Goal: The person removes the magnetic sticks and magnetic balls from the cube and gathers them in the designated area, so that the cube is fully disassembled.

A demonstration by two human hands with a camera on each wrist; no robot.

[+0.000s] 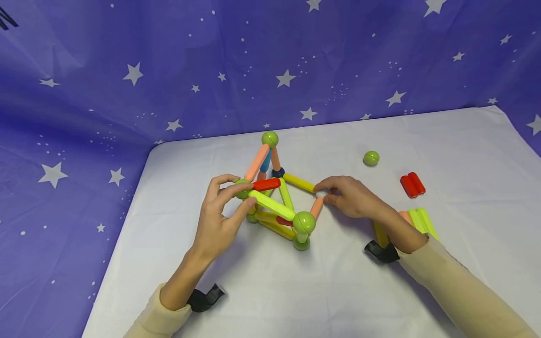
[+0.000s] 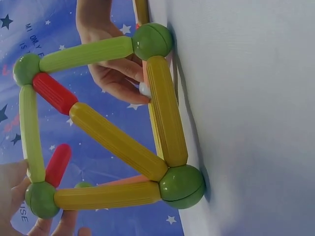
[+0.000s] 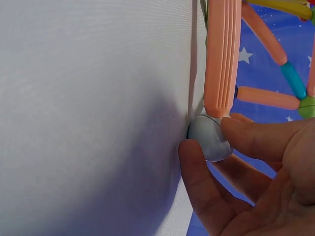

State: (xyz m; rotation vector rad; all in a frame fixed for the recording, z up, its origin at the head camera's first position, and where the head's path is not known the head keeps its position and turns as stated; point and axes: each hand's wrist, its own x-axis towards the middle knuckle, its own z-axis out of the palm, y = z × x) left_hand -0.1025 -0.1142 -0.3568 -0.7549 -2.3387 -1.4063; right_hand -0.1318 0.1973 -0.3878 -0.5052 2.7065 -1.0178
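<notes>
A frame of magnetic rods and balls stands mid-table in the head view. My left hand holds a green ball at its raised left corner, fingers above and thumb below. A red rod and a light green rod join this ball; the light green one runs to another green ball. At the frame's right corner, my right hand pinches a white-grey ball low by the tabletop. An orange rod meets that ball, and a yellow rod reaches it from the dark blue ball.
Right of the frame lie a loose green ball and two red rods. Light green rods lie beside my right forearm, which partly covers the pieces there. A purple starry cloth hangs behind the white table.
</notes>
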